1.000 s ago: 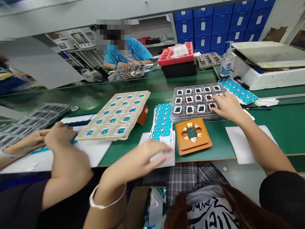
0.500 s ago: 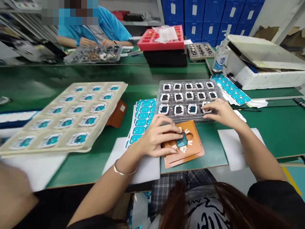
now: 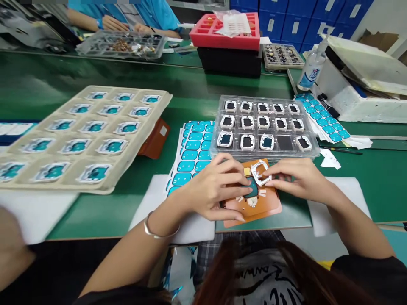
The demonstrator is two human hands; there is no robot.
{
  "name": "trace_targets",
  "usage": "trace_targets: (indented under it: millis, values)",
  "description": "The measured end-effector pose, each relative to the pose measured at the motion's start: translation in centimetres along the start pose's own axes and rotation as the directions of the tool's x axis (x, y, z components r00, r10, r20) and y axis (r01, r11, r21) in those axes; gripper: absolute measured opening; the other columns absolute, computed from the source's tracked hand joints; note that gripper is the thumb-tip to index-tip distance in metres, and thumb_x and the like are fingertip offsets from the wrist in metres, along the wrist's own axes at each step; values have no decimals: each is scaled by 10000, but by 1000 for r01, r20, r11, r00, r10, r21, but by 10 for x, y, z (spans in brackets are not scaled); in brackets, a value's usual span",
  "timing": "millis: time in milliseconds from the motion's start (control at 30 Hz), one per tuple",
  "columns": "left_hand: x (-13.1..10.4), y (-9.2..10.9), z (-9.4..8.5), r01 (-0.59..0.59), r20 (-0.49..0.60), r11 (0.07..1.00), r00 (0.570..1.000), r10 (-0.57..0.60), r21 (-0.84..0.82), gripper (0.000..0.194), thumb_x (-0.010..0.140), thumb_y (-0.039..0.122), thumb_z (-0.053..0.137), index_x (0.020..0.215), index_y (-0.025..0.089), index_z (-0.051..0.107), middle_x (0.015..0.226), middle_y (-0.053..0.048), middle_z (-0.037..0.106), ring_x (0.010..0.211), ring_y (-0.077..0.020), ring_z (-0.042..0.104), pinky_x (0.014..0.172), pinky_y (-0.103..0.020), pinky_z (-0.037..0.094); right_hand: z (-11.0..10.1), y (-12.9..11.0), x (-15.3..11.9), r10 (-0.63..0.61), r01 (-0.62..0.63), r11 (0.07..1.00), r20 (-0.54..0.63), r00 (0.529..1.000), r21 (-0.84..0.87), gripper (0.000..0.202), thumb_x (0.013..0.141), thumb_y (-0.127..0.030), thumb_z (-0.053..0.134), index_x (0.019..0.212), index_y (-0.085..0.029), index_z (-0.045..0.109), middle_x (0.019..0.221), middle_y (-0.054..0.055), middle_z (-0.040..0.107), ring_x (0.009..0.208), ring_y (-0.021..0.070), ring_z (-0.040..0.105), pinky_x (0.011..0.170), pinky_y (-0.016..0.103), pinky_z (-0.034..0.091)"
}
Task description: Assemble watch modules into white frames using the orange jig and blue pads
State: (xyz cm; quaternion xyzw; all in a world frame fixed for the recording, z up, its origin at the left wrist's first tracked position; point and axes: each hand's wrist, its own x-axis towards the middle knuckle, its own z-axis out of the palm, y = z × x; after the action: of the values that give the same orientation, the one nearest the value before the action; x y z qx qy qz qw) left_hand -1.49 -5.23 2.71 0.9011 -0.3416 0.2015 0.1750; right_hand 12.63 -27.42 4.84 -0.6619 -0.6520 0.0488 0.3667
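Observation:
My left hand [image 3: 219, 188] reaches over an orange-brown board [image 3: 267, 207], its fingertips touching a dark teal rounded plate [image 3: 252, 187] on it; the other fingers are spread. Between thumb and fingers my right hand [image 3: 297, 178] pinches a white square frame [image 3: 261, 173], tilted above the board's upper right part. Small white pieces [image 3: 252, 201] and a yellow piece [image 3: 247, 171] lie around the teal plate. Behind the board, a clear plastic tray [image 3: 216, 146] holds rows of white frames with dark centres; one compartment in its front row has no frame.
A beige tray [image 3: 122, 169] of white and teal parts stands left. Teal sticker sheets [image 3: 190, 154] lie beside the clear tray. Farther back are a red tray [image 3: 222, 40], a bottle [image 3: 311, 70], a white foam box [image 3: 365, 99] and another person's hands [image 3: 116, 24].
My right hand has moved from the clear tray's front row down to the board with a white frame in its fingers. The view has shifted; my left hand remains on the teal plate.

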Motion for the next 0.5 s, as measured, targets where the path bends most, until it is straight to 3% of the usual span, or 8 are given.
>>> trace_targets:
  millis: [100,200,367,500]
  values:
    - [0,1,0,-13,-19,1000,1000,13,7,358,857,558,617,1035,253,681,966,-22,740,938,-232,579,867,-422,381,2,3,-1,-78,82,994,57,995,-70,163,936,-302,618,949,-174,718,761,34,699,635,121,612,581,246,483]
    - [1,2,0,-25,-43,1000,999,25,2,351,868,533,617,1022,223,675,936,-33,734,920,-230,577,851,-419,388,-1,6,0,-71,76,993,59,996,-85,214,918,-351,638,965,-161,728,764,45,659,666,135,620,589,255,501]
    - [2,5,-1,-5,-34,1000,999,5,6,331,867,520,629,1015,227,673,922,-26,728,931,-229,575,856,-418,391,-2,6,-1,-64,58,986,-31,997,-155,261,859,-366,707,997,-144,708,1120,155,699,992,229,678,835,371,554]
    - [2,8,-1,15,-35,1000,999,-16,-18,351,840,523,672,987,205,672,915,-31,729,931,-228,570,851,-406,406,1,9,-1,-100,95,979,-21,995,-179,159,864,-315,704,922,-167,703,1117,131,734,885,209,696,778,382,556]
